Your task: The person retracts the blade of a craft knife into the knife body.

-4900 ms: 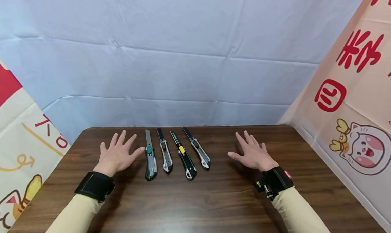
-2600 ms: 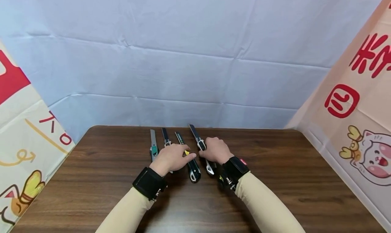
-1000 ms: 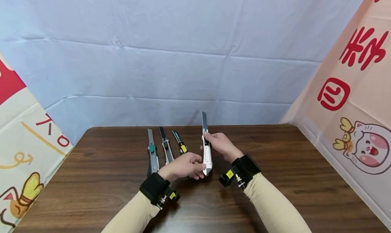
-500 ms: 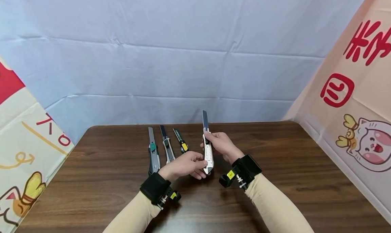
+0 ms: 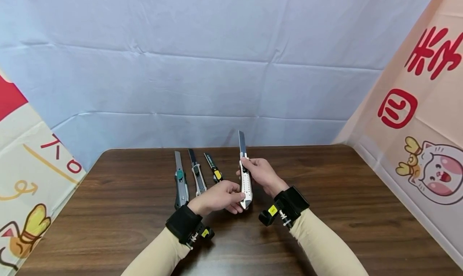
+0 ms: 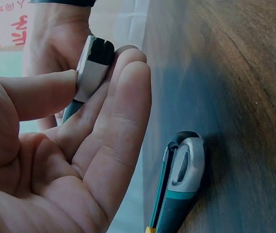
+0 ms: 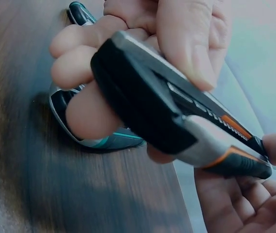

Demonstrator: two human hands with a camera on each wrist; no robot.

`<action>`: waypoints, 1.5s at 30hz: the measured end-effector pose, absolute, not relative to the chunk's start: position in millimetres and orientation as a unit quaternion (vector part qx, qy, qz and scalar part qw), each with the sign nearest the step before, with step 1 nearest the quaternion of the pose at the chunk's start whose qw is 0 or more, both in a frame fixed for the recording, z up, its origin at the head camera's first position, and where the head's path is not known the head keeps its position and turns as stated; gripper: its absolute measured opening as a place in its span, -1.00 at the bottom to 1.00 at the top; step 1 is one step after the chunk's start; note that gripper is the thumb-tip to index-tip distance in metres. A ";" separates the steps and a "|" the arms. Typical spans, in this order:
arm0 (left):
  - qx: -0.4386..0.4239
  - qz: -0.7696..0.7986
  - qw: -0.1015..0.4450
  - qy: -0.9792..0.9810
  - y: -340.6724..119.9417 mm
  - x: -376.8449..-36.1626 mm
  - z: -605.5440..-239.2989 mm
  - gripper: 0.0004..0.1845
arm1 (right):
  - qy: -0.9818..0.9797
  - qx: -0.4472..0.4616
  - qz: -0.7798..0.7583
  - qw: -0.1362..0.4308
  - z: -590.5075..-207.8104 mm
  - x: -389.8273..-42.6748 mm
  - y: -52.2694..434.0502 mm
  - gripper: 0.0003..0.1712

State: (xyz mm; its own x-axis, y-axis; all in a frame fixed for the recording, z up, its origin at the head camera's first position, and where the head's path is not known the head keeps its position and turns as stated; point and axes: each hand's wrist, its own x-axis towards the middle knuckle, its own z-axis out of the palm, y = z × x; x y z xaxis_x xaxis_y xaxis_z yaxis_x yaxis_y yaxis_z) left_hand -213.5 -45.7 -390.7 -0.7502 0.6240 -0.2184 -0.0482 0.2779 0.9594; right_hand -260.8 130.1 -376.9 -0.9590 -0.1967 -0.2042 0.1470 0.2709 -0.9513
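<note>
Both hands hold a silver snap-off utility knife (image 5: 246,187) raised over the table, its blade end (image 5: 242,141) pointing up and away. My right hand (image 5: 265,173) grips it near the slider, thumb on the front face. At the butt end, my left hand (image 5: 218,195) pinches it between thumb and fingers. The right wrist view shows that knife's (image 7: 147,102) black end, with orange and dark green trim on its side. In the left wrist view the left thumb (image 6: 45,94) presses on the silver butt (image 6: 91,77).
Three more utility knives lie left of the hands: one with a green slider (image 5: 181,187), a silver one with a dark slider (image 5: 198,177), and one with a yellow slider (image 5: 216,171) partly hidden behind the left hand. Light cloth (image 5: 217,87) hangs behind the brown table (image 5: 108,227).
Both hands, at first spread apart on the table, have come together at the rightmost knife, which has been lifted and turned upright. Over the last second they hold nearly still.
</note>
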 end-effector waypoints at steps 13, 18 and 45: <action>0.188 0.573 0.290 0.743 -48.1 -211.6 -392.1 -0.72 | 0.789 -0.036 -0.597 0.136 -378.0 -260.1 128.0 -0.53; 0.187 0.572 0.284 0.746 -47.7 -210.2 -392.0 -0.72 | 0.786 -0.033 -0.601 0.139 -379.8 -260.7 128.1 -0.55; 0.171 0.603 0.276 0.729 -36.8 -208.5 -397.3 -0.70 | 0.748 -0.044 -0.645 0.152 -381.4 -258.0 133.5 -0.56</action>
State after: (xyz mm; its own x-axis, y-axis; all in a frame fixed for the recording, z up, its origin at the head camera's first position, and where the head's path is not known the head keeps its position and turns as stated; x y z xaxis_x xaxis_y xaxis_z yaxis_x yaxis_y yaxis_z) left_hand -208.5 -36.8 -397.3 -0.7892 0.5821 -0.1957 -0.0833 0.2143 0.9732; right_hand -258.0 133.5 -381.4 -0.9499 -0.2623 -0.1702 0.1297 0.1646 -0.9778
